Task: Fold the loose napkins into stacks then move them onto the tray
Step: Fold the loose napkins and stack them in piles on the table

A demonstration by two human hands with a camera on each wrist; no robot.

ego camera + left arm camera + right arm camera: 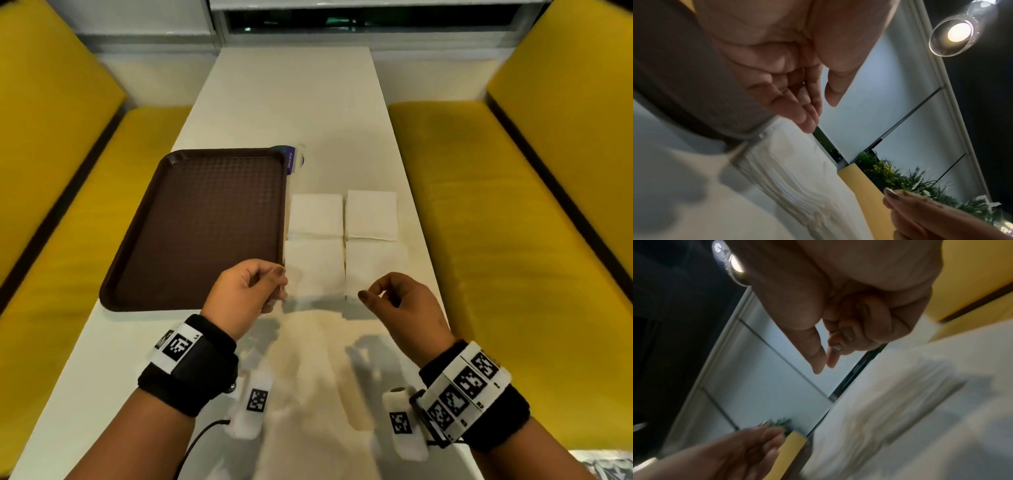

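Note:
Four white folded napkin stacks lie in a two-by-two block on the table: back left (315,214), back right (371,214), front left (315,267), front right (373,263). The brown tray (191,222) sits just left of them, with nothing on it. My left hand (277,286) hovers at the front-left stack's near left corner, fingers relaxed and thumb apart (822,116), holding nothing above the stack's edge (797,170). My right hand (364,296) hovers at the front-right stack's near edge. Its thumb and index tips meet (824,368), the other fingers are curled, and no napkin shows between them.
A purple and clear wrapper (294,159) lies behind the tray's far right corner. Yellow benches flank the white table (291,102) on the left (68,222) and right (496,205). A wall with a window closes the table's far end.

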